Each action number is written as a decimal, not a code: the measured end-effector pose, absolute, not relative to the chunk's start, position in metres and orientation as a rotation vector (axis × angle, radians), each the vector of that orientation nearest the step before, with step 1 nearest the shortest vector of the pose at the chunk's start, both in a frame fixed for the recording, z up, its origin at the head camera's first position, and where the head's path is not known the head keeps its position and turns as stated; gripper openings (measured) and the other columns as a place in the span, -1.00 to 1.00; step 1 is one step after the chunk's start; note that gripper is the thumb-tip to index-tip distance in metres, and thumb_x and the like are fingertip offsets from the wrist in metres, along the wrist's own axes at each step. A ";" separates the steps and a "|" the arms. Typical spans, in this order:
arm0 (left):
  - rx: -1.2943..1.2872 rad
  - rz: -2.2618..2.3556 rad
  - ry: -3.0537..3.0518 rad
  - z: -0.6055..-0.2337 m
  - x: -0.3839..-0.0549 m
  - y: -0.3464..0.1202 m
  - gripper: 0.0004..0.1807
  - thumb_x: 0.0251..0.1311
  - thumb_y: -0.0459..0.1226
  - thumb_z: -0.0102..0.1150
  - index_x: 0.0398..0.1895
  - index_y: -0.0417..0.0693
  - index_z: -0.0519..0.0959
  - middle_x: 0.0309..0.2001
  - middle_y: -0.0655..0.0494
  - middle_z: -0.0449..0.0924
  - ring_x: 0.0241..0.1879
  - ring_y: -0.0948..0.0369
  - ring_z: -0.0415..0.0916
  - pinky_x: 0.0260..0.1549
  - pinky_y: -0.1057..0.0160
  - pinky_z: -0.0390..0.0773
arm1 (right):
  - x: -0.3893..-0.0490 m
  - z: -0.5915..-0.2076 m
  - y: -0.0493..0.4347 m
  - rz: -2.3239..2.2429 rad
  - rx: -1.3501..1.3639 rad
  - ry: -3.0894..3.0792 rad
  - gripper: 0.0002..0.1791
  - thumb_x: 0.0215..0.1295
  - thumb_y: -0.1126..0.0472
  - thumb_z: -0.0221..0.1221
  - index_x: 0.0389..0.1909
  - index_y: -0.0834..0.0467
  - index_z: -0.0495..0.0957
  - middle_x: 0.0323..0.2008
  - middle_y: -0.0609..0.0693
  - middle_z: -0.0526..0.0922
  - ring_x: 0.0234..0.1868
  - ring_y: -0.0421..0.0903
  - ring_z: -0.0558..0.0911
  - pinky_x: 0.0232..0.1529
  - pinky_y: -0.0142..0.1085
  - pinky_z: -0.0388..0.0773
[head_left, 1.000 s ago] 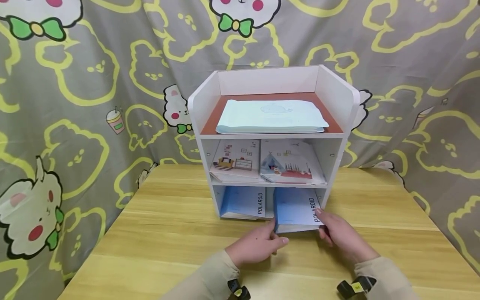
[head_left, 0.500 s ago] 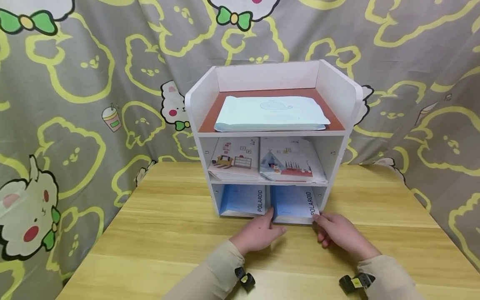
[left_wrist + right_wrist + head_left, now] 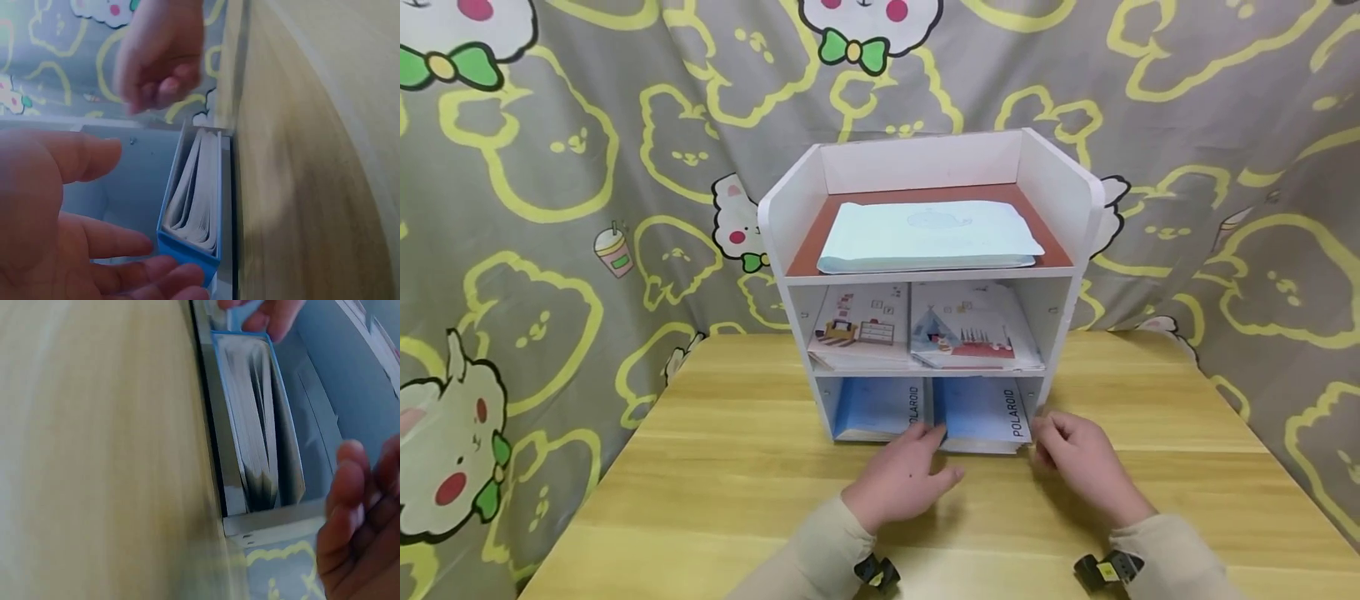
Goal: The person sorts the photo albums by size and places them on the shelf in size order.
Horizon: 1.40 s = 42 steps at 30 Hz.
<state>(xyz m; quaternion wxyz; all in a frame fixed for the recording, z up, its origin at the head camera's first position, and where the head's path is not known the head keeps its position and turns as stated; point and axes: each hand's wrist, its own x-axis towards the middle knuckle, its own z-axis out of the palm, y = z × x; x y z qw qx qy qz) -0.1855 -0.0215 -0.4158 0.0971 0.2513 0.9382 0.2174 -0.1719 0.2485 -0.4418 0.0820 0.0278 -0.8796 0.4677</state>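
A blue photo album lettered POLAROID lies flat in the right half of the bottom compartment of a white shelf unit. My left hand has its fingers extended at the album's left front corner; in the left wrist view the fingertips are right at its blue spine. Just off the front right corner of the unit, my right hand is loosely curled around nothing, as the right wrist view also shows. A matching blue album lies to the left in the same compartment.
Two stacks of illustrated books, left and right, fill the middle shelf. Pale green booklets lie on the brown top. The unit stands on a wooden table before a patterned curtain.
The right album has slid back into the bottom compartment. My right hand has let go of its right edge and drawn slightly away; my left hand stays by its left corner.
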 end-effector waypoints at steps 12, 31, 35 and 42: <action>0.809 0.586 2.756 -0.427 -0.184 -0.026 -0.19 0.41 0.24 -0.03 0.52 -0.09 0.30 0.50 0.05 0.26 0.44 0.10 0.25 0.37 0.05 0.28 | -0.178 -0.460 0.243 1.097 0.529 -2.675 -0.75 0.51 0.16 0.14 0.04 0.04 0.74 0.16 -0.07 0.66 0.24 0.06 0.57 0.25 0.14 0.39; 0.749 0.679 2.743 -0.434 -0.205 -0.021 -0.07 0.37 0.27 0.00 0.58 -0.14 0.15 0.55 -0.06 0.11 0.49 0.00 0.13 0.42 0.01 0.17 | -0.190 -0.466 0.246 1.302 0.604 -2.737 -0.52 0.51 0.16 0.14 0.37 0.19 0.47 0.48 0.10 0.31 0.08 -0.01 0.63 -0.30 -0.32 0.65; 0.756 0.680 2.727 -0.435 -0.204 -0.023 -0.05 0.36 0.27 0.01 0.59 -0.16 0.11 0.57 -0.06 0.06 0.51 0.00 0.09 0.43 0.01 0.15 | -0.188 -0.468 0.244 1.202 0.628 -2.772 -0.46 0.49 0.13 0.16 0.42 0.17 0.42 0.51 0.07 0.26 0.29 0.06 0.48 -0.03 -0.22 0.62; 0.814 0.674 2.708 -0.433 -0.206 -0.024 -0.03 0.37 0.26 0.02 0.60 -0.17 0.06 0.58 -0.07 0.01 0.52 0.01 0.05 0.44 0.04 0.12 | -0.186 -0.460 0.249 1.077 0.703 -2.763 -0.45 0.50 0.09 0.15 0.44 0.13 0.41 0.50 0.04 0.27 0.36 0.12 0.42 0.23 -0.08 0.45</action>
